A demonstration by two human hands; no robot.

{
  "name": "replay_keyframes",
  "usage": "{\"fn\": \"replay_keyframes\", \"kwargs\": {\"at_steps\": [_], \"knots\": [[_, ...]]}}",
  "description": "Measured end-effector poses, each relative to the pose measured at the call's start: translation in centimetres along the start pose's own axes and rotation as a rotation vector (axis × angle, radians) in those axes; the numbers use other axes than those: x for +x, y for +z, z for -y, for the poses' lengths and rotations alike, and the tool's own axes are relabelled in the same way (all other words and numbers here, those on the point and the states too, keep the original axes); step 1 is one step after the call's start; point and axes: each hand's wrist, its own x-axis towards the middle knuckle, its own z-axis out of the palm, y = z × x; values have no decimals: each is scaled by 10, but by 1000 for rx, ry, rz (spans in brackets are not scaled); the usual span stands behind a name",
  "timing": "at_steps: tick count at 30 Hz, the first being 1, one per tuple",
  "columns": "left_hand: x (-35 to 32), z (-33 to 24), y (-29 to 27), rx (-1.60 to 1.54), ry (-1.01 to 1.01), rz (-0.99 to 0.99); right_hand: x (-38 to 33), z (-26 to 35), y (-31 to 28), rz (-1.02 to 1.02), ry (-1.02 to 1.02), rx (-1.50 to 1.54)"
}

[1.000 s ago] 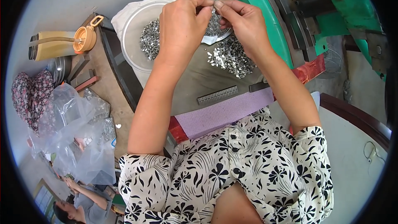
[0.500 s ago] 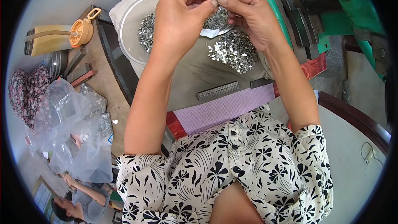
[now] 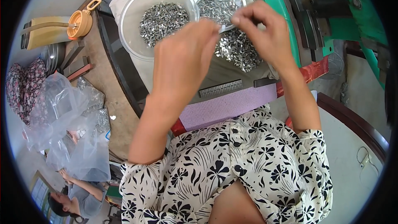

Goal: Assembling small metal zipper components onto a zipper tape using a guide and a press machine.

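Observation:
My left hand (image 3: 180,56) is blurred by motion over the cloth, between a large clear bowl (image 3: 123,31) and a loose pile of small shiny metal pieces (image 3: 239,52). Its fingertips are too smeared to read. My right hand (image 3: 267,33) hangs above the pile, thumb and forefinger brought together; anything in that pinch is too small to make out. Small grey metal parts (image 3: 163,20) fill the middle of the large bowl. Behind the hands, a smaller bowl (image 3: 243,2) holds thin silver pin-like parts (image 3: 215,6) on a white liner. A toothed metal strip (image 3: 220,87) lies nearer me.
A green machine (image 3: 271,0) stands at the right. A dark bar (image 3: 265,82) and a lilac woven mat (image 3: 228,105) lie along the near edge. On the left bench are an orange-lidded container (image 3: 81,25) and clear plastic bags (image 3: 70,112). Another person (image 3: 83,195) is at lower left.
My hands, fingertips together before, have come apart. The left moved down and nearer me, the right slightly right and nearer. Both bowls' contents now show more fully.

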Motion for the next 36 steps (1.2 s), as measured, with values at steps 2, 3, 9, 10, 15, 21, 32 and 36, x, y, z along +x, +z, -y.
{"fn": "replay_keyframes", "kwargs": {"at_steps": [2,3,9,10,15,21,32,36], "knots": [[-30,0,-4,-120,0,-3,-22,0,-2,114,-195,-119],[-46,0,-5,-136,9,-2,-36,0,1,148,-198,-170],[-116,16,14,-77,-108,156,-77,-12,28,213,-251,-308],[-121,18,18,-77,-109,153,-76,-10,27,203,-275,-326],[-121,23,17,-23,-82,200,-80,2,29,207,-373,-418],[-149,25,16,31,-223,-25,-84,11,37,232,-312,-402],[-167,17,35,-137,-350,-174,-80,20,60,478,-76,-156],[-170,20,37,-124,-330,-170,-81,20,64,468,-65,-168]]}}
